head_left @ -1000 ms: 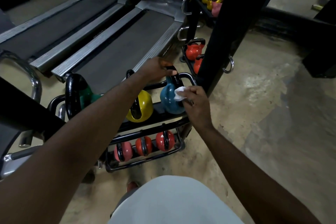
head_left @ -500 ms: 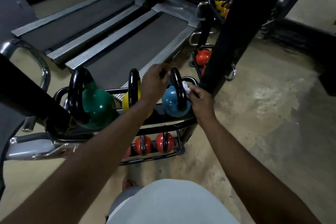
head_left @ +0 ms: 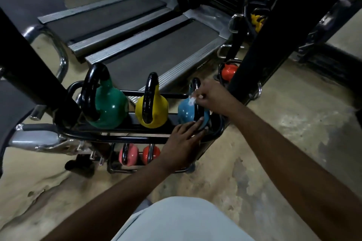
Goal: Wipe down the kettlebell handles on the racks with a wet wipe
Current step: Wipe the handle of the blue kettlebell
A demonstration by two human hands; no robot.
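A black rack [head_left: 137, 139] carries a green kettlebell [head_left: 109, 105], a yellow kettlebell [head_left: 156, 109] and a blue kettlebell [head_left: 186, 112], each with a black handle. My right hand [head_left: 211, 96] pinches a white wet wipe [head_left: 191, 101] against the upper part of the blue kettlebell's handle [head_left: 196, 86]. My left hand [head_left: 184, 141] lies with straight fingers on the lower front of the blue kettlebell, by the rack's rail. Pink and red kettlebells [head_left: 137, 154] sit on the lower shelf.
Two treadmills [head_left: 148, 49] lie behind the rack. A black upright post [head_left: 260, 49] stands just right of it, with another rack of orange [head_left: 229, 71] and yellow kettlebells [head_left: 256, 21] behind. A black bar [head_left: 33, 68] and chrome frame cross the left side. Bare concrete floor lies to the right.
My left hand left the top of the blue kettlebell's handle and came down to its lower front. My right hand with the wipe moved up the handle. The camera shifted right.
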